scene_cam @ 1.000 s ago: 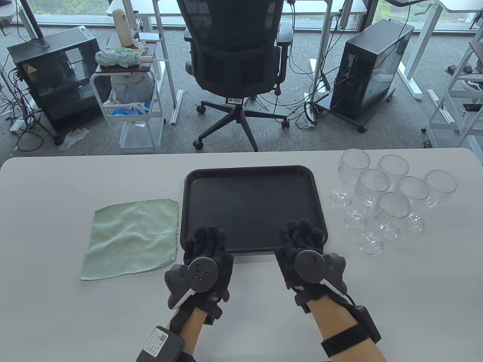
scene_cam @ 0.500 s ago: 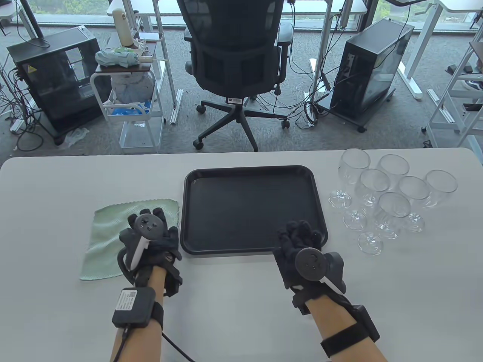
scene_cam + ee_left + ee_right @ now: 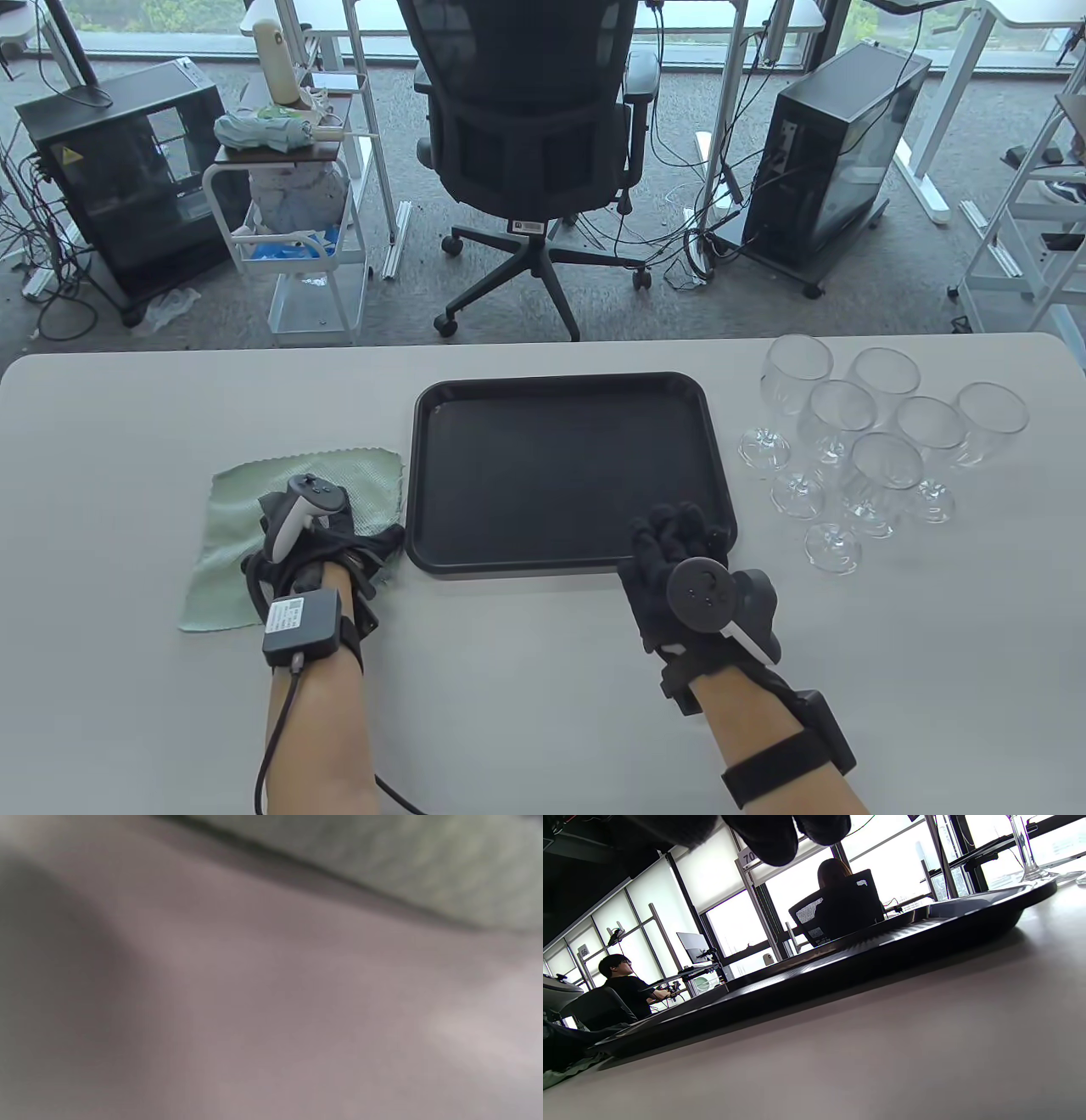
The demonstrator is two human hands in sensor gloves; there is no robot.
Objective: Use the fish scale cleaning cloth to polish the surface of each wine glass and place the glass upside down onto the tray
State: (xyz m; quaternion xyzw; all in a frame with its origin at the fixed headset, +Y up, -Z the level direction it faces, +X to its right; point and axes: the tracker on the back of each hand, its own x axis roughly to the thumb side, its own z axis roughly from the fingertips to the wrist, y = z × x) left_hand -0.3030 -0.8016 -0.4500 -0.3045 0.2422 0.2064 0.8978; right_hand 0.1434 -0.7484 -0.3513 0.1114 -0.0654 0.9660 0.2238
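Table view: the left hand (image 3: 310, 543) lies on the pale green fish scale cleaning cloth (image 3: 246, 543), which is spread flat on the white table (image 3: 526, 696) just left of the black tray (image 3: 424, 475); whether its fingers grasp the cloth cannot be told. The right hand (image 3: 679, 560) rests relaxed and holding nothing, fingers lying over the tray's near right corner. Six wine glasses (image 3: 882, 450) stand upright in a cluster right of the tray. Right wrist view: tray rim (image 3: 840, 971) seen edge-on, one glass foot (image 3: 1031, 870) beyond it. Left wrist view: blurred table and cloth edge (image 3: 424, 861)
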